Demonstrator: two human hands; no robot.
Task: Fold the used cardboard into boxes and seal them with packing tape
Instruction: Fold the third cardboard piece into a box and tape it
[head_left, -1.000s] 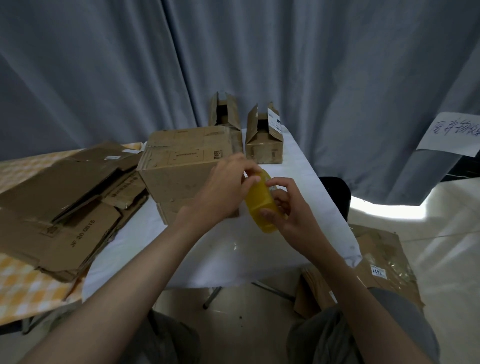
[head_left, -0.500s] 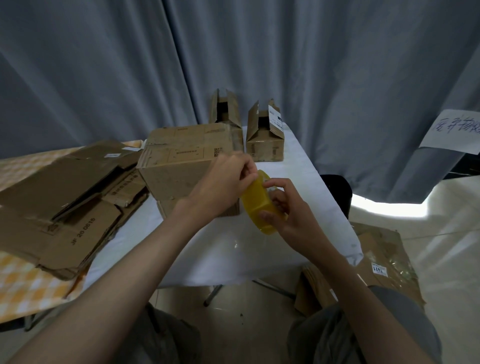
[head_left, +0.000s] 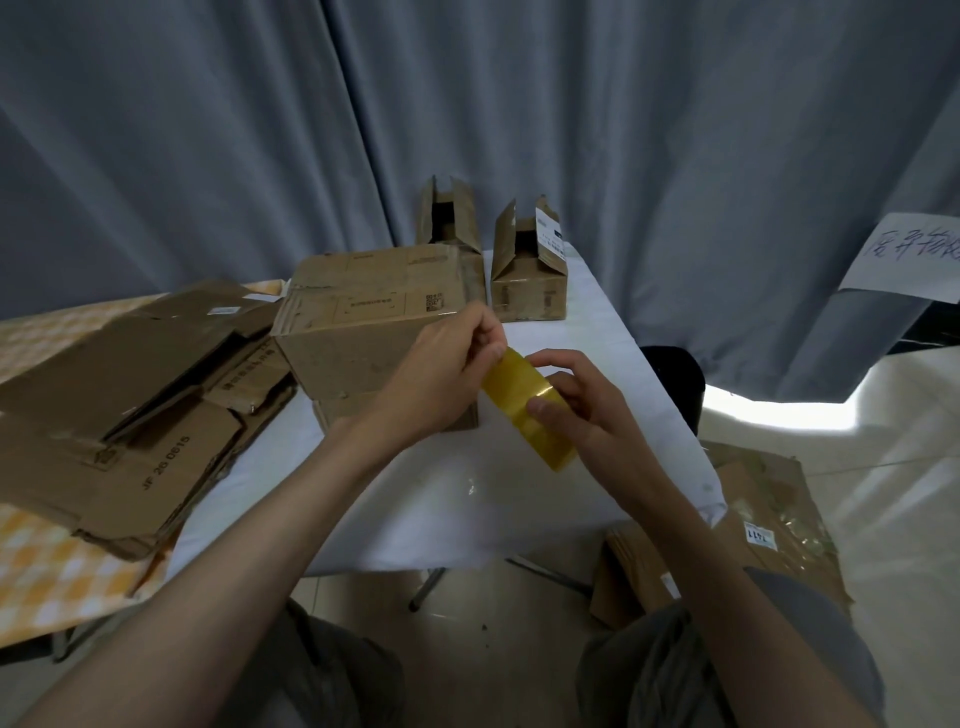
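Okay, my right hand (head_left: 587, 415) grips the yellow tape roll (head_left: 524, 408) above the white table (head_left: 519, 499); my left hand (head_left: 449, 371) pinches its top edge. The closed big box (head_left: 371, 322) sits just behind. Two small boxes (head_left: 527, 275) near the far edge stand open, insides dark. Flattened cardboard (head_left: 124, 410) is piled at left.

Yellow-tinted roll of packing tape (head_left: 527, 410): one. Large closed brown cardboard box (head_left: 374, 322): one. Small open-flapped brown cardboard boxes: two, left (head_left: 448, 218), right (head_left: 529, 283). Piles of flattened brown cardboard: two, tabletop (head_left: 130, 405), floor (head_left: 753, 519). White handwritten paper sign (head_left: 906, 257): one.
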